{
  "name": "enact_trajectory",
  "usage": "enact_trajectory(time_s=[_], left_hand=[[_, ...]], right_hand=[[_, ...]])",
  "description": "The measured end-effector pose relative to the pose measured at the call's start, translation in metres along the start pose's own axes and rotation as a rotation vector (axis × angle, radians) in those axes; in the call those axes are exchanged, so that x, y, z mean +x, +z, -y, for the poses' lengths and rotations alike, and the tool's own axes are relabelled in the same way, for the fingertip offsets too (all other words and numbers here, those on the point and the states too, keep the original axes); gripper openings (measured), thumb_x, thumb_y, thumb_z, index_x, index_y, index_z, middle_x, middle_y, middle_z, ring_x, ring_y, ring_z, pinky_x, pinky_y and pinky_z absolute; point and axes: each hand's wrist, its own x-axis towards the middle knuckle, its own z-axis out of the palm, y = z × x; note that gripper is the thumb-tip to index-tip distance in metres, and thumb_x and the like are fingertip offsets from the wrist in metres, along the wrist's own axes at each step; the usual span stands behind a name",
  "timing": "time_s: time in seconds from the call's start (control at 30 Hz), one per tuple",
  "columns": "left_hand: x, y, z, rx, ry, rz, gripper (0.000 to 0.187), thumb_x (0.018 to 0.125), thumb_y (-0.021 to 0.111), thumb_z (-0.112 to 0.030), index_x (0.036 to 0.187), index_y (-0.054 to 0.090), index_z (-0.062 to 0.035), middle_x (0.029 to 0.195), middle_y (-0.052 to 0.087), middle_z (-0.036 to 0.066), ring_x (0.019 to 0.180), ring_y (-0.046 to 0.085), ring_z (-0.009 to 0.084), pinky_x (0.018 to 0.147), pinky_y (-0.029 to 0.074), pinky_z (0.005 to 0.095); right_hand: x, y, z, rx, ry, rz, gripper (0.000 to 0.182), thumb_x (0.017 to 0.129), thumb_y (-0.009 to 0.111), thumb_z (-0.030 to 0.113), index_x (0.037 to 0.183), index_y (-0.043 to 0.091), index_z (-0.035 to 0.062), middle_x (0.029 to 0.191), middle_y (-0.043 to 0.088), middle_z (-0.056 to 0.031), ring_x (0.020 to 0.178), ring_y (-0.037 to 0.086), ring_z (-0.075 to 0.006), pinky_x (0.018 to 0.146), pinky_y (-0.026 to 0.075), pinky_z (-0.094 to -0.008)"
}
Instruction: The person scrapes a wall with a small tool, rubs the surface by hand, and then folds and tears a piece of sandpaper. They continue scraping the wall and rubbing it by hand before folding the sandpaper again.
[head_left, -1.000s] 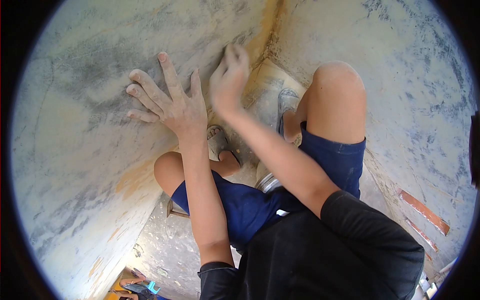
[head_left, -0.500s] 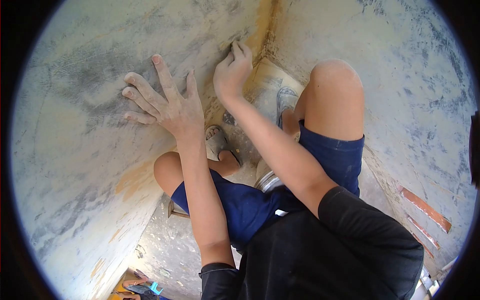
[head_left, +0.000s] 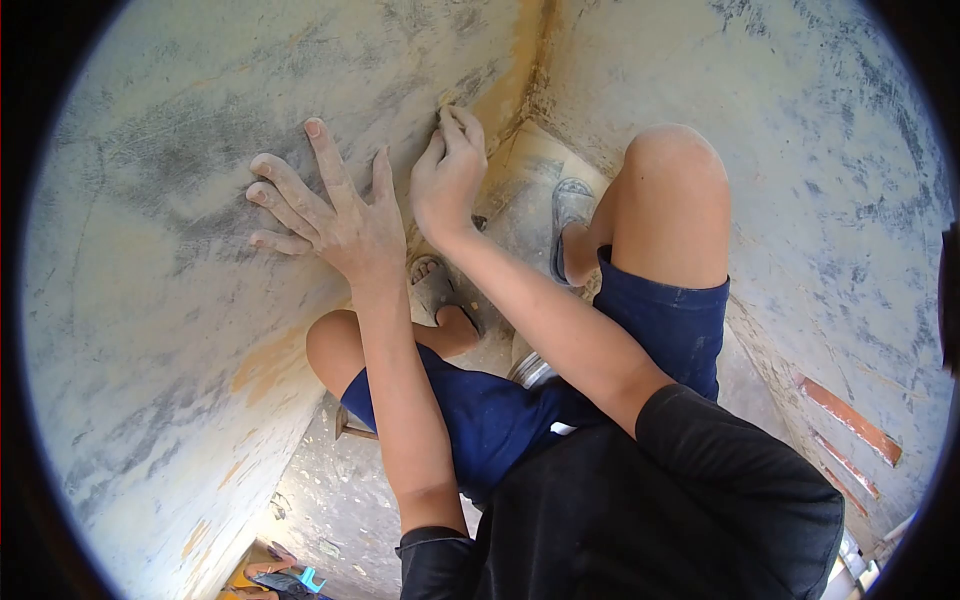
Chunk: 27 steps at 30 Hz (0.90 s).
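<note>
Lying under left hand point(head_left: 352, 222): wall point(head_left: 150, 290) | right hand point(head_left: 448, 178): wall at fingertips

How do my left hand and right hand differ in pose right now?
Your left hand is spread with its fingers apart, while your right hand is curled, its fingertips bunched together. The right hand is nearer the corner; the left hand is farther from it. Both are bare, dusty and at the same wall.
</note>
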Motion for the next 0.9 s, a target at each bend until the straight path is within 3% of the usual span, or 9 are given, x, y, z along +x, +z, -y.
enact_trajectory(time_s=[0.1,0.23,0.33,0.43,0.57,0.63,0.77,0.83,0.9], left_hand=[[0.002,-0.004,-0.002,0.012,-0.01,0.034,0.087,0.074,0.083,-0.053,0.15,0.048,-0.0273,0.162,0.023,0.025,0.154,0.004,0.0382,0.116,-0.014,0.0609],[0.002,-0.003,-0.003,0.009,-0.021,0.036,0.087,0.074,0.082,-0.053,0.15,0.048,-0.0273,0.163,0.023,0.024,0.155,0.003,0.0379,0.116,-0.014,0.0606],[0.003,-0.002,-0.003,-0.007,-0.018,0.022,0.086,0.075,0.082,-0.053,0.15,0.049,-0.027,0.163,0.023,0.024,0.155,0.002,0.0377,0.116,-0.014,0.0607],[0.0,-0.007,-0.002,0.007,-0.022,0.059,0.086,0.076,0.081,-0.054,0.15,0.048,-0.0265,0.163,0.022,0.025,0.154,0.002,0.0382,0.116,-0.014,0.0609],[0.002,-0.003,-0.003,-0.008,-0.017,0.025,0.087,0.077,0.08,-0.054,0.151,0.046,-0.0261,0.162,0.022,0.026,0.154,0.002,0.0388,0.116,-0.014,0.0615],[0.004,-0.003,-0.005,-0.015,-0.018,0.018,0.087,0.077,0.08,-0.054,0.152,0.046,-0.0261,0.162,0.022,0.026,0.154,0.002,0.0389,0.116,-0.013,0.0618],[0.002,-0.007,-0.004,-0.001,-0.023,0.054,0.087,0.077,0.08,-0.054,0.152,0.046,-0.0256,0.162,0.022,0.027,0.154,0.002,0.04,0.115,-0.013,0.0631],[0.003,-0.006,-0.004,-0.006,-0.028,0.044,0.087,0.077,0.08,-0.054,0.152,0.046,-0.0254,0.162,0.022,0.027,0.154,0.002,0.0406,0.115,-0.013,0.0633],[0.002,-0.004,-0.004,-0.022,-0.03,0.038,0.086,0.078,0.081,-0.052,0.152,0.046,-0.0252,0.162,0.022,0.027,0.154,0.002,0.0403,0.115,-0.013,0.0632]], right_hand=[[0.032,0.003,-0.011,-0.075,0.049,-0.101,0.032,0.092,0.052,0.0,0.119,0.064,-0.0115,0.126,0.059,-0.0273,0.117,0.057,-0.0412,0.104,0.044,-0.0432],[0.01,0.004,-0.004,-0.129,-0.069,-0.102,0.031,0.091,0.053,-0.001,0.118,0.065,-0.0111,0.126,0.059,-0.0267,0.117,0.058,-0.0411,0.103,0.045,-0.0439],[-0.006,0.002,0.003,0.005,-0.079,-0.016,0.03,0.094,0.052,0.004,0.116,0.064,-0.0136,0.127,0.059,-0.0283,0.117,0.057,-0.0424,0.104,0.044,-0.0452],[0.032,0.003,-0.007,-0.057,0.032,-0.104,0.03,0.094,0.052,0.002,0.117,0.064,-0.013,0.126,0.059,-0.029,0.119,0.057,-0.0422,0.104,0.044,-0.0448],[0.005,0.004,0.002,-0.068,-0.143,-0.072,0.032,0.094,0.048,-0.001,0.12,0.061,-0.0136,0.126,0.058,-0.0299,0.117,0.056,-0.0448,0.104,0.043,-0.0452],[-0.013,-0.002,0.009,0.067,-0.077,0.081,0.036,0.089,0.047,-0.006,0.122,0.057,-0.0144,0.128,0.053,-0.0295,0.122,0.049,-0.0446,0.105,0.04,-0.0464],[0.014,-0.002,0.0,-0.019,-0.079,0.009,0.038,0.087,0.049,-0.007,0.124,0.057,-0.0141,0.129,0.053,-0.0289,0.123,0.049,-0.0445,0.106,0.04,-0.0457],[0.021,0.0,0.004,-0.025,-0.069,-0.081,0.031,0.091,0.053,-0.001,0.118,0.063,-0.0128,0.123,0.059,-0.0284,0.114,0.058,-0.0422,0.1,0.045,-0.0453],[0.001,-0.002,0.014,0.005,-0.111,-0.046,0.031,0.091,0.053,-0.001,0.118,0.063,-0.0132,0.123,0.059,-0.0283,0.114,0.058,-0.0419,0.101,0.045,-0.0448]])
